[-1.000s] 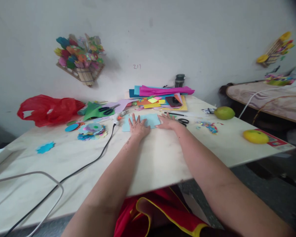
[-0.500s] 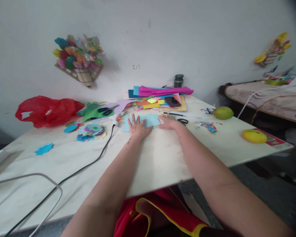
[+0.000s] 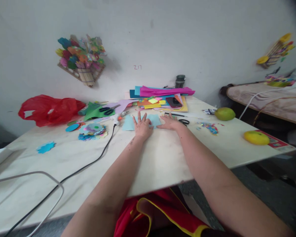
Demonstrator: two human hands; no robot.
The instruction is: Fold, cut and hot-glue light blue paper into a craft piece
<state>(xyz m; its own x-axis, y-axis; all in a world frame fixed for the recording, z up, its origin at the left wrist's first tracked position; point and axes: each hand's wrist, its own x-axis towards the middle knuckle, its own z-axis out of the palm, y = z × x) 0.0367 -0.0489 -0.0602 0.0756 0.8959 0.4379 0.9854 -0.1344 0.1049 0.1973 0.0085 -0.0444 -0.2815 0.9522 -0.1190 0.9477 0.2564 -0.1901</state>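
Note:
A light blue sheet of paper [image 3: 128,123] lies flat on the white table [image 3: 162,158]. On its middle rests my left hand [image 3: 142,127], with some fingers stretched forward and the others bent against the paper. My right hand [image 3: 169,122] lies at the sheet's right edge, fingers spread. Small scissors with black handles [image 3: 184,122] are just to the right of that hand, and a black pencil [image 3: 175,114] lies beyond it. To the left of the sheet is a glue gun [image 3: 118,119] with an orange tip part and a black cord.
Cut paper flowers [image 3: 92,131], a blue paper flower [image 3: 46,147] and a red plastic bag [image 3: 50,110] are on the left. Coloured sheets [image 3: 162,91] and a phone [image 3: 174,102] lie at the back. Two mangoes [image 3: 256,138] sit at the right. A cable [image 3: 88,164] crosses the table.
My left hand has shifted slightly right on the blue paper, and some of its fingers have bent. My right hand stays at the paper's right edge. The whole view has moved slightly.

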